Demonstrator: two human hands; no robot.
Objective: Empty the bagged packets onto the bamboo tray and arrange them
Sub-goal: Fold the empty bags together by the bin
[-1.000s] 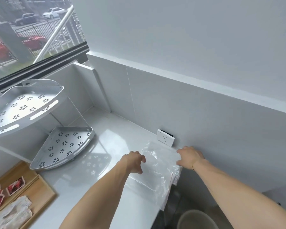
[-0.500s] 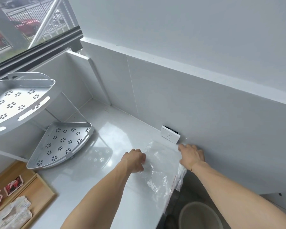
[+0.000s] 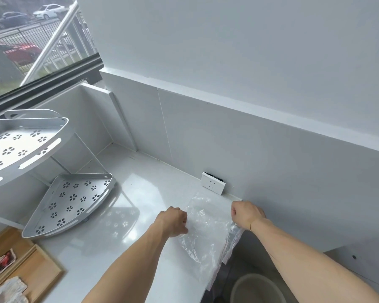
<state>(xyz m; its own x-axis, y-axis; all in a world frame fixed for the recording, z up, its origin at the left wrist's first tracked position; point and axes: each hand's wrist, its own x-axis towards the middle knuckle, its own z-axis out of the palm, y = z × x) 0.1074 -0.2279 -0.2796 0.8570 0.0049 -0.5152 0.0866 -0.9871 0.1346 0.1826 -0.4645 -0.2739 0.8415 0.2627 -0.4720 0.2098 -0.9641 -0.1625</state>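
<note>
An empty-looking clear plastic bag (image 3: 206, 232) lies flat on the white counter (image 3: 123, 248), its near end hanging over the counter's right edge. My left hand (image 3: 173, 221) grips the bag's left side with curled fingers. My right hand (image 3: 246, 215) is curled on the bag's right side by the wall. The bamboo tray (image 3: 44, 270) sits at the bottom left, holding a red packet (image 3: 1, 262) and pale packets (image 3: 9, 291); most of the tray is out of frame.
A two-tier perforated metal corner rack (image 3: 70, 202) stands left of the bag. A white socket plate (image 3: 213, 183) leans against the wall behind the bag. A round bucket (image 3: 256, 289) sits below the counter's right edge.
My right hand's fingers have curled from lying flat on the bag's edge into a fist. My left hand stays on the bag. The bag lies slightly more spread out.
</note>
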